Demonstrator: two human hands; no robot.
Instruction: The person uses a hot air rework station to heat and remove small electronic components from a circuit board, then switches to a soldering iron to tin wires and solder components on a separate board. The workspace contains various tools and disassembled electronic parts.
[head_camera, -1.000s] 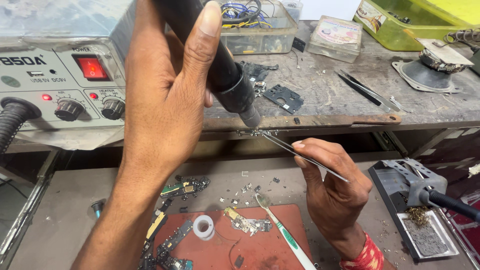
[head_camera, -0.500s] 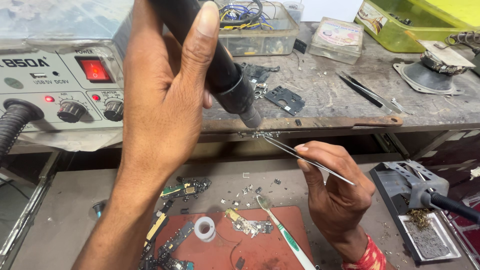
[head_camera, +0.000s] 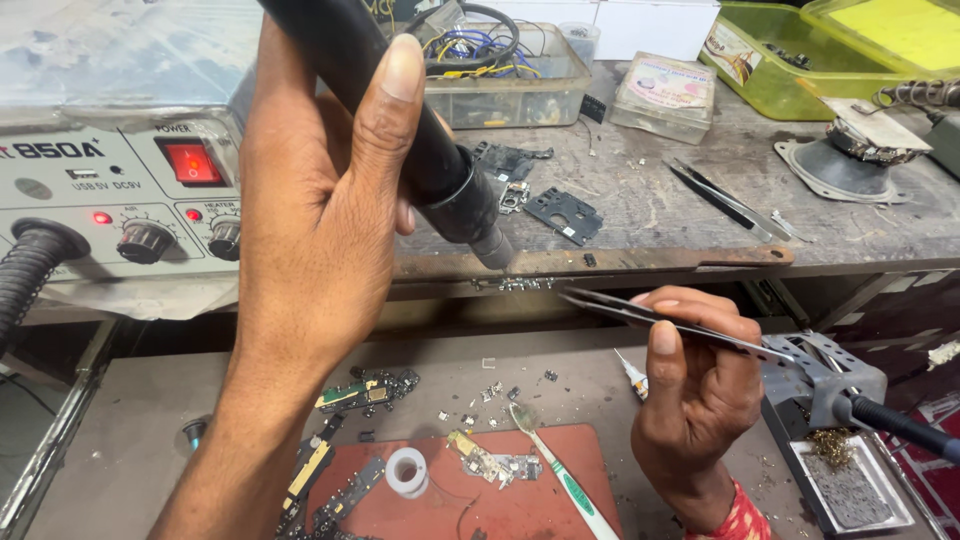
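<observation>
**Heating a small part at the tabletop's edge**

Gripping the black hot-air handpiece (head_camera: 400, 130) in my left hand (head_camera: 310, 230), I aim its metal nozzle down at a small circuit strip (head_camera: 522, 284) lying on the rusty front edge of the tabletop (head_camera: 650, 262). My fingers and thumb wrap fully around the handle. My right hand (head_camera: 695, 395) pinches a pair of tweezers (head_camera: 670, 322) between thumb and fingers, their tips reaching toward the strip from the right, just beside it; whether they touch it I cannot tell.

The step in hand looks like heating the strip while the tweezers wait to work on it. The next move, as I judge it, calls for a steady nozzle held just above the part and a light, exact nip with the tweezer tips, since the strip sits right at the edge and could slip off.

Behind my left hand stands the grey rework station (head_camera: 120, 190), its red switch lit. On the lower shelf lie a red mat (head_camera: 520, 510) with a roll of solder (head_camera: 407, 471), scattered circuit boards (head_camera: 365, 392) and a green-handled toothbrush (head_camera: 560, 478). A clear box of wires (head_camera: 500, 70) sits farther back.
</observation>
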